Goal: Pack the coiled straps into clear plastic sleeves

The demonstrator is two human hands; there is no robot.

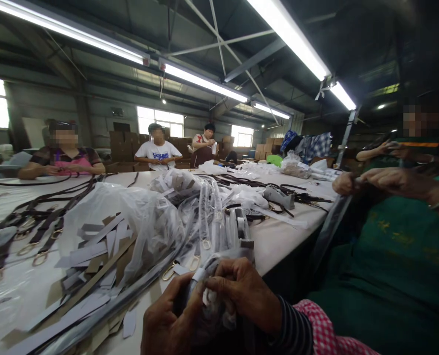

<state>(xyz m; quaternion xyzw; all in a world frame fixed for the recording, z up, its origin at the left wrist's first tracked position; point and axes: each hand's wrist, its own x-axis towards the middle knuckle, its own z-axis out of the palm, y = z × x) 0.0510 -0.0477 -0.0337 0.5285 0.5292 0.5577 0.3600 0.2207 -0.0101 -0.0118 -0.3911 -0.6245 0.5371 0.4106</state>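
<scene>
My left hand (173,315) is closed around a coiled strap in clear plastic (224,257) at the table's near edge. A white paper band (198,274) lies across the coil, by my left thumb and fingers. My right hand (243,293) pinches at the same bundle from the right, its fingertips close to the band. What exactly the right fingertips grip is partly hidden. Just beyond my hands, a gold-coloured metal clip (168,270) and several plastic-wrapped straps (203,207) lie on the table.
A plastic bag (145,209) spills paper strips (104,246) on the left. Dark straps with metal rings (42,229) lie further left, and more straps cross the table (278,239). A co-worker in a green apron (392,251) sits close at right; several people work across the table.
</scene>
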